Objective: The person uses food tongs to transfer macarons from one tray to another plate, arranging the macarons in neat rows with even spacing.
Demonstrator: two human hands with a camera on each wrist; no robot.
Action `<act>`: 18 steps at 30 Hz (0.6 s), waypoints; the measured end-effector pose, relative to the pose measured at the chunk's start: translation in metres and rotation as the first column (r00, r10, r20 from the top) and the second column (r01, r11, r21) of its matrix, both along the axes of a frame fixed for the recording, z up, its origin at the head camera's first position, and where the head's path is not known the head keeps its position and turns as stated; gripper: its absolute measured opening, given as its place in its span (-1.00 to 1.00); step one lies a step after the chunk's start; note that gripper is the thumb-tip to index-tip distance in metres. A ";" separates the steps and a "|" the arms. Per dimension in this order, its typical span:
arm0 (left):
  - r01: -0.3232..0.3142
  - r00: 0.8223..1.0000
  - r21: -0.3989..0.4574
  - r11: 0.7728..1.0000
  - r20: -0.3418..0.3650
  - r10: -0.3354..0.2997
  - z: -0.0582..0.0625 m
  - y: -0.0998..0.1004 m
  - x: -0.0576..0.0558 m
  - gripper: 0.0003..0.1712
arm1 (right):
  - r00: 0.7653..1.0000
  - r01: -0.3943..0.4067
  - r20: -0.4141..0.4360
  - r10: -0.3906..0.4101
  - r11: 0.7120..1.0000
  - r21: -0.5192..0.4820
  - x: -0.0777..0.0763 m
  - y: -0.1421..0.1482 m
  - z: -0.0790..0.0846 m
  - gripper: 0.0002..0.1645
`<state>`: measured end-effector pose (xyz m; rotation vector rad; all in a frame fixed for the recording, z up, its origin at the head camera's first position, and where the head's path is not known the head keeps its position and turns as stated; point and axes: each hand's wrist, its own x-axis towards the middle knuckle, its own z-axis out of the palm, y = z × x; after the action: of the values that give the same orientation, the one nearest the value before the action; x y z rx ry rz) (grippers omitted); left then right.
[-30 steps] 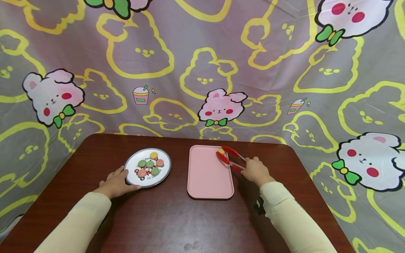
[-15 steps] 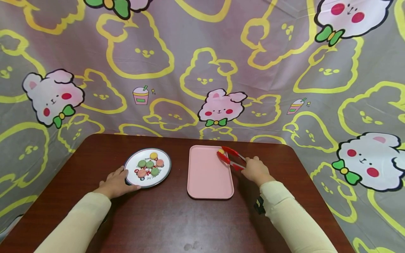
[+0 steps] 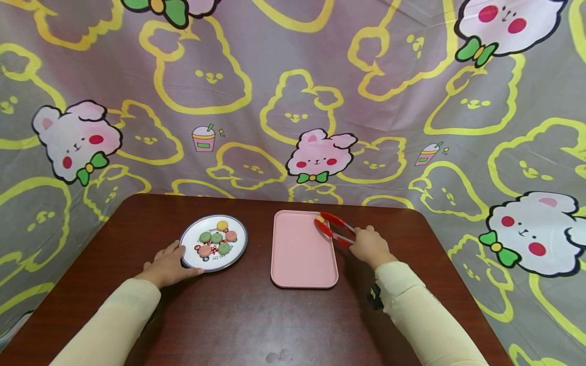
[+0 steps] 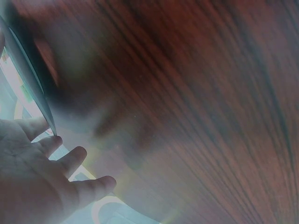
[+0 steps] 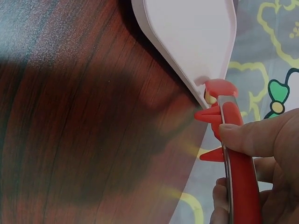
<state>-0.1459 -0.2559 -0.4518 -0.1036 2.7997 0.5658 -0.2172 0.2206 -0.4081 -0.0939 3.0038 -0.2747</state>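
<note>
My left hand [image 3: 167,264] touches the near left rim of a round white plate [image 3: 192,234] with a dark blue edge; thumb and fingers are spread along it. In the left wrist view its fingers [image 4: 72,158] are extended, the plate's rim [image 4: 39,88] beside them. Pink, green and yellow macarons [image 3: 216,237] lie on the plate. My right hand [image 3: 373,247] grips red-tipped metal tongs [image 3: 323,228]. Between the tong tips is a yellow macaron [image 3: 320,219], partly hidden, at the far right corner of a pink tray [image 3: 302,254].
The dark brown wooden table [image 3: 256,320] carries the plate at left and the tray to its right, with bare wood between them. A cartoon-printed cloth [image 3: 256,101] hangs behind the table's far edge and at its right side.
</note>
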 end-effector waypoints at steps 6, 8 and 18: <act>0.002 1.000 -0.002 1.000 0.003 -0.002 0.000 0.000 0.000 0.30 | 1.000 0.000 -0.001 0.000 1.000 -0.004 0.001 0.001 0.000 -0.42; 0.002 1.000 -0.004 1.000 0.002 -0.002 0.000 0.000 0.000 0.30 | 1.000 -0.002 -0.003 0.002 1.000 -0.008 0.001 0.001 0.000 -0.42; -0.008 1.000 -0.004 1.000 0.009 0.008 0.000 0.000 -0.001 0.31 | 1.000 -0.008 0.004 0.008 1.000 -0.010 0.003 -0.002 0.002 -0.36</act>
<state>-0.1466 -0.2561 -0.4520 -0.1178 2.7925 0.5598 -0.2143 0.2183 -0.4063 -0.1057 2.9980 -0.2891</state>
